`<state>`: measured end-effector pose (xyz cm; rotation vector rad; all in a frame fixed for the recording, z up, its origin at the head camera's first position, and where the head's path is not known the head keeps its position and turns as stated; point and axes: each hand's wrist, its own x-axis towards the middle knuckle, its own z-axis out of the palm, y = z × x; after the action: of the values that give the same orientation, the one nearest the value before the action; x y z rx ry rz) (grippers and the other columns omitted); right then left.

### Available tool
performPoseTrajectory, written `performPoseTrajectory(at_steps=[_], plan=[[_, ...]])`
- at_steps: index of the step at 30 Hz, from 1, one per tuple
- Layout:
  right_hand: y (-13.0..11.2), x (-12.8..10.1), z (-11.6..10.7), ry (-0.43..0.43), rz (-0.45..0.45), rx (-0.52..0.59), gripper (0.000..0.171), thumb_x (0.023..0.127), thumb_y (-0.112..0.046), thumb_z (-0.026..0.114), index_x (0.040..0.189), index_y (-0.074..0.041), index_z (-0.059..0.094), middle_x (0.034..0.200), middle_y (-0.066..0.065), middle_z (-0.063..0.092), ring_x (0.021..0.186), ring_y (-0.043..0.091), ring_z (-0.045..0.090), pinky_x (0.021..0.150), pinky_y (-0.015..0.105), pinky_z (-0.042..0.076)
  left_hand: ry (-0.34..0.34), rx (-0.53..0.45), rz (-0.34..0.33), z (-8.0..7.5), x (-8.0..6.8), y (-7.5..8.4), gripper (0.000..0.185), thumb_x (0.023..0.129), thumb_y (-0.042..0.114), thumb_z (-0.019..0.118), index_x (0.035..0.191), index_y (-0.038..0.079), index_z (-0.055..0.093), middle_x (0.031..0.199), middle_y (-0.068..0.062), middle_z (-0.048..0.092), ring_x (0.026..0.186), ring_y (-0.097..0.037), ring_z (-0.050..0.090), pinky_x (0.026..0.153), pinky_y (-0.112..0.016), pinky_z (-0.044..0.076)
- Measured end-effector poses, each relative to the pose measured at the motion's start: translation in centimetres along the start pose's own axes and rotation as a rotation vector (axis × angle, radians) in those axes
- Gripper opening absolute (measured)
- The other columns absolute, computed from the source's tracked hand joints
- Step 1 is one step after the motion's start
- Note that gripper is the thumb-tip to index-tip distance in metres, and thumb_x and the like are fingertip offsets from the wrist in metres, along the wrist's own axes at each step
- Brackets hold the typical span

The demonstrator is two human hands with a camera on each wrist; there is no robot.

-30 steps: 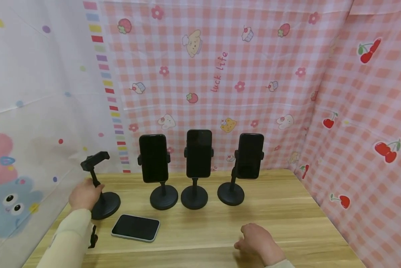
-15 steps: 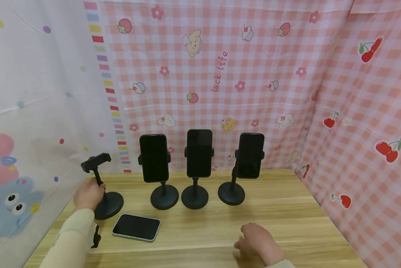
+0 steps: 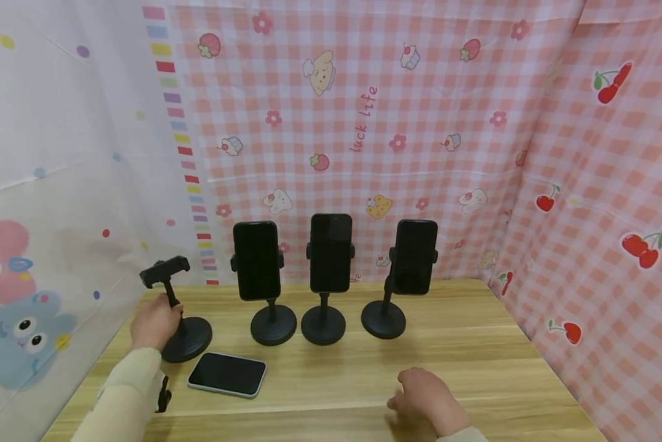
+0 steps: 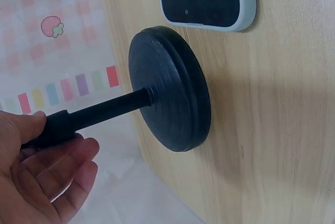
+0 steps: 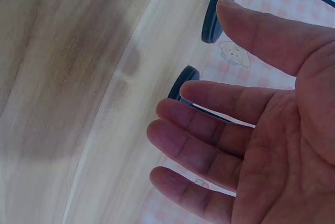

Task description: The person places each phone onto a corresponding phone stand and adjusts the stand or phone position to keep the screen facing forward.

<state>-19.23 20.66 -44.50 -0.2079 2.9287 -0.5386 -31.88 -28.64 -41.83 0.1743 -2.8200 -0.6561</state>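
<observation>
Sliding rightward along the worktop (image 3: 475,344), the empty phone stand (image 3: 179,319) now sits closer to the row of three loaded stands than it did a second ago, and its round base (image 4: 170,88) has come almost up against the phone (image 3: 227,374) lying flat beside it. I read that as the stand being brought into line with the others, though it is not yet level with them and stands a little forward of the row. My left hand (image 3: 155,319) grips the stand's post low down, fingers curled round it, which the left wrist view confirms, with the base flat on the wood. The stand's clamp at the top holds nothing. The flat phone lies just right of the base, screen dark, within easy reach of either hand. My right hand (image 3: 427,399) rests well apart at the near edge of the worktop, fingers relaxed and spread, holding nothing. Behind, the three stands with phones (image 3: 329,270) stand upright before the pink checked cloth (image 3: 364,123)
</observation>
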Motion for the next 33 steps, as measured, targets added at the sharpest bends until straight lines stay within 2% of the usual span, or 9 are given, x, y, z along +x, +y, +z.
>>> performPoseTrajectory(at_steps=[8,19,27,33], plan=[[0.0,1.0,-0.2,0.038,-0.019,-0.044,0.041,0.078,-0.025,0.082,0.103,0.005,0.068,0.099,0.017,0.068,0.092,0.038,0.064,0.085,0.053,0.05,0.049,0.013,0.05,-0.2,-0.7,0.7,0.029,0.099,0.017,0.055,0.103,-0.012,0.055,0.094,-0.034,0.061,0.086,-0.052,0.06,0.07,-0.061,0.048],[0.0,2.7,-0.4,0.032,-0.019,-0.072,0.044,0.081,-0.026,0.08,0.11,0.005,0.067,0.105,0.019,0.068,0.099,0.039,0.063,0.088,0.054,0.049,0.102,0.014,0.113,-1.1,-1.8,1.5,0.029,0.099,0.018,0.058,0.1,-0.01,0.055,0.087,-0.031,0.062,0.078,-0.048,0.061,0.064,-0.059,0.047],[-0.2,3.7,-0.5,0.046,-0.04,-0.096,0.046,0.082,-0.027,0.081,0.111,0.005,0.067,0.107,0.02,0.067,0.101,0.039,0.063,0.089,0.053,0.049,0.141,0.032,0.167,-1.5,-3.5,2.5,0.028,0.098,0.018,0.06,0.099,-0.01,0.056,0.084,-0.027,0.063,0.072,-0.045,0.061,0.062,-0.057,0.048],[-0.4,4.4,-0.5,0.044,-0.054,-0.106,0.049,0.083,-0.028,0.08,0.116,0.005,0.066,0.11,0.021,0.067,0.105,0.04,0.062,0.092,0.053,0.048,0.166,0.024,0.176,-1.9,-4.5,3.5,0.029,0.097,0.019,0.062,0.1,-0.01,0.058,0.083,-0.026,0.064,0.071,-0.043,0.061,0.062,-0.056,0.049]])
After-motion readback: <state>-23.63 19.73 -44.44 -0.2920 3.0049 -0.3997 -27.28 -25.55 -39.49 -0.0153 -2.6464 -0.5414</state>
